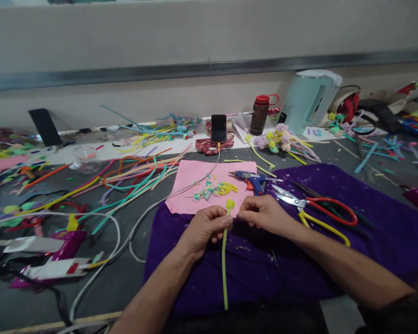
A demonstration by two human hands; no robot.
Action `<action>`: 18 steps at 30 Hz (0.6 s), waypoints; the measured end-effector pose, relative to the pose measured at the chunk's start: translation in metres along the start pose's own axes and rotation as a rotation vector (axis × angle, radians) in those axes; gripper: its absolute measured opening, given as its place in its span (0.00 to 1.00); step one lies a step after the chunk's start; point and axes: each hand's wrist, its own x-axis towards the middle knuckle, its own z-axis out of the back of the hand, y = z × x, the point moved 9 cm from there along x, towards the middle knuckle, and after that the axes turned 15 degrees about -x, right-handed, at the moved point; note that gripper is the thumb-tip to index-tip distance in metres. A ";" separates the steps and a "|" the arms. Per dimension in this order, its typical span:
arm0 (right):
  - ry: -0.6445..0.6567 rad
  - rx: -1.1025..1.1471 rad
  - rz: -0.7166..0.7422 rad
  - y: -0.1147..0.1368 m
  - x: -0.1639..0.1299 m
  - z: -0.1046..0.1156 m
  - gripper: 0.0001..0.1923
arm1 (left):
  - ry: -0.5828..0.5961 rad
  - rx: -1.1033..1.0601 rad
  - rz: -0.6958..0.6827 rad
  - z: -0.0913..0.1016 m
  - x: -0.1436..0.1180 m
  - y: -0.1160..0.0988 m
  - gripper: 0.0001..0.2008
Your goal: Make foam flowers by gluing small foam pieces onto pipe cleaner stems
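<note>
My left hand point(209, 228) pinches a yellow-green pipe cleaner stem point(225, 273) just under its small yellow bud-like head point(230, 204). The stem hangs down over the purple cloth. Close beside the head, my right hand point(263, 214) is closed with thumb and fingertips together; whatever they hold is too small to make out. Cut yellow and teal pipe cleaner bits point(214, 190) lie on a pink sheet point(183, 185) just beyond my hands. A blue glue gun point(252, 181) rests at that sheet's right edge. Scissors with red and yellow handles point(313, 206) lie right of my right hand.
Purple cloth point(379, 218) covers the near table. Loose pipe cleaners point(135, 181) and a white cable point(139, 222) spread left, near magenta-and-white devices point(52, 264). Behind stand a phone point(218, 128), a brown bottle point(259, 116), pipe cleaner flowers point(280, 137) and a pale kettle point(308, 102).
</note>
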 end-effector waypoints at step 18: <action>-0.074 -0.037 0.082 0.016 -0.008 -0.002 0.07 | -0.039 0.032 -0.070 -0.001 0.000 -0.005 0.15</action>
